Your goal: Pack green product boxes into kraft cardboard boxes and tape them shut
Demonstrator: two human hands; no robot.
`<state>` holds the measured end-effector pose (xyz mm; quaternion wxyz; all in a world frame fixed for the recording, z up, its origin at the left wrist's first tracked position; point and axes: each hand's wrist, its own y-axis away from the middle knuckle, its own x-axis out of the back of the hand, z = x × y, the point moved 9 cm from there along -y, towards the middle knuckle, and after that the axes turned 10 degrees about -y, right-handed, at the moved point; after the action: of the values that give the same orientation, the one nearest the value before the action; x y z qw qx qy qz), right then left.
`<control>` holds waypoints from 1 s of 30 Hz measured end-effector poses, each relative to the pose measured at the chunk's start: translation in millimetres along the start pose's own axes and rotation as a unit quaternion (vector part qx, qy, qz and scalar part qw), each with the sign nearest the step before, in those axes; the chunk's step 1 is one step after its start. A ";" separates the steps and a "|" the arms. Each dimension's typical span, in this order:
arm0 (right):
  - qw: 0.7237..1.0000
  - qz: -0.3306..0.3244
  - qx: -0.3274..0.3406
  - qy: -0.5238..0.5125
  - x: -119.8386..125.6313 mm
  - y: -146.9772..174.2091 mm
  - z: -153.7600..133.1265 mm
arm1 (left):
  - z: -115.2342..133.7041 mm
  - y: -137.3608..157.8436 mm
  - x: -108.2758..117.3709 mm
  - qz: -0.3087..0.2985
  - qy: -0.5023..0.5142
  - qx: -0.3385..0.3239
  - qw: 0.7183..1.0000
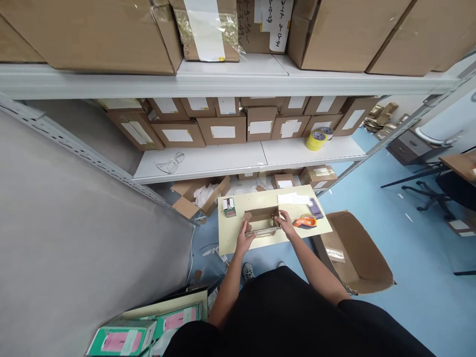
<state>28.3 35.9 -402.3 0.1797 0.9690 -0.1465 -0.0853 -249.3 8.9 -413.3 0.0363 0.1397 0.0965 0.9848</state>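
A small brown cardboard box (pixel 263 214) is held over the pale yellow table (pixel 238 244), its long opening facing up at me. My left hand (pixel 244 240) grips its left end, fingers inside or along the wall. At the opposite end, my right hand (pixel 285 224) closes on the right wall with the thumb toward the inside. To the left on the tabletop stands a small green and white product box (pixel 229 207). An orange tape dispenser (pixel 305 221) lies right of my right hand, near white paper sheets (pixel 293 199) and a purple item that is blurred out.
Shelves (pixel 223 157) packed with labelled cartons rise in front, with yellow tape rolls (pixel 316 141) and wire-framed glasses (pixel 171 163) on the middle one. A large open carton (pixel 357 253) stands on the floor at right. Green and pink packages (pixel 122 342) fill a container at lower left.
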 end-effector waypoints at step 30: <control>0.970 -0.069 0.126 0.196 -9.5 25.7 7.2 | 29.8 -45.2 30.5 -0.047 -0.196 -0.041 0.979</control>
<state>11.3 13.6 -398.2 0.0750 0.9894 -0.0512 0.1130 -268.2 61.5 -386.2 0.1062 0.3239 0.0537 0.9386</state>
